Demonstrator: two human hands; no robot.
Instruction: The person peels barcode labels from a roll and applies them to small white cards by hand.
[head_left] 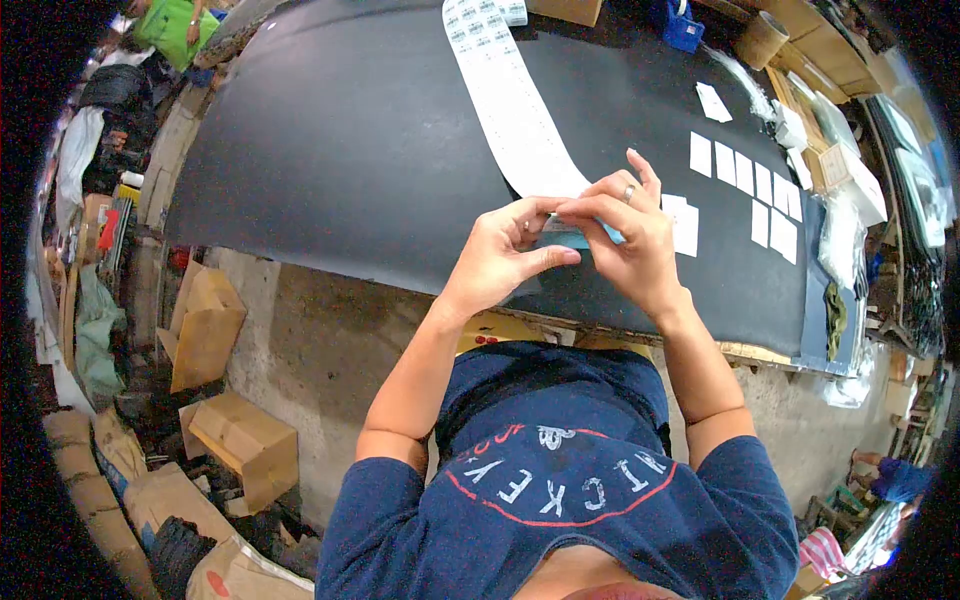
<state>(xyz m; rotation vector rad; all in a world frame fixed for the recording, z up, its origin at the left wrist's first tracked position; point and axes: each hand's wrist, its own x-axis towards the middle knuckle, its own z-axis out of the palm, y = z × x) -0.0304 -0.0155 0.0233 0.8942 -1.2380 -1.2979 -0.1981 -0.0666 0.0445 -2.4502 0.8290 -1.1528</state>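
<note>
Both hands meet over the near edge of the black table [330, 150]. My left hand [505, 250] is closed, its thumb and fingers pinching a small clear and blue piece [566, 238]. The fingertips of my right hand [625, 225] pinch at the same piece from the other side; a ring is on one finger. Just beyond the hands lies the end of a long white label strip [520, 120], which runs back to a roll with printed labels [480, 25]. White cards [685, 228] lie beside my right hand, partly hidden by it.
Rows of white cards [745, 172] lie on the right of the table. A blue object [683, 30] and a tape roll [762, 40] stand at the back right. Cardboard boxes [240, 445] are on the floor at left. Part of a person [175, 30] shows top left.
</note>
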